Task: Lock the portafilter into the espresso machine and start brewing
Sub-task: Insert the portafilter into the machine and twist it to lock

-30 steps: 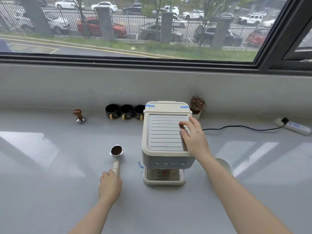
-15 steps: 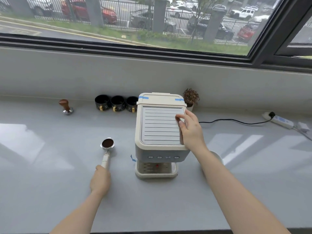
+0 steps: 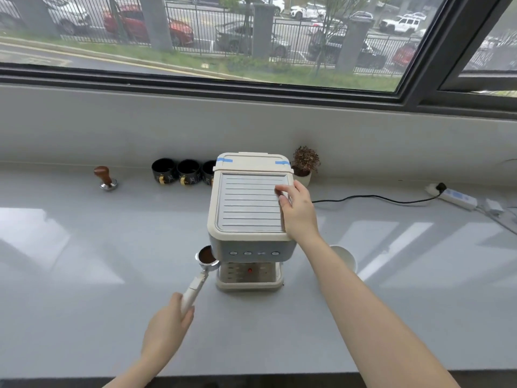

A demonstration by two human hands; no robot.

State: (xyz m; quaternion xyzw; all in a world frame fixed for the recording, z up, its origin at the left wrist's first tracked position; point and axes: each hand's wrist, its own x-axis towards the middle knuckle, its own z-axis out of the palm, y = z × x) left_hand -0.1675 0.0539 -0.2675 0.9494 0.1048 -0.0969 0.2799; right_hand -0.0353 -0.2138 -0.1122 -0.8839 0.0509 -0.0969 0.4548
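Portafilter (image 3: 207, 259) basket toward machine (image 3: 249, 219), handle toward person.

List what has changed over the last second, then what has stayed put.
The left hand, gripping the cream handle, has lifted the steel portafilter full of ground coffee off the grey counter and carried it right, to the front left corner of the cream espresso machine. It is not locked in yet. The right hand stays braced on the machine's ribbed top. The wooden-handled tamper and three black cups have not moved.
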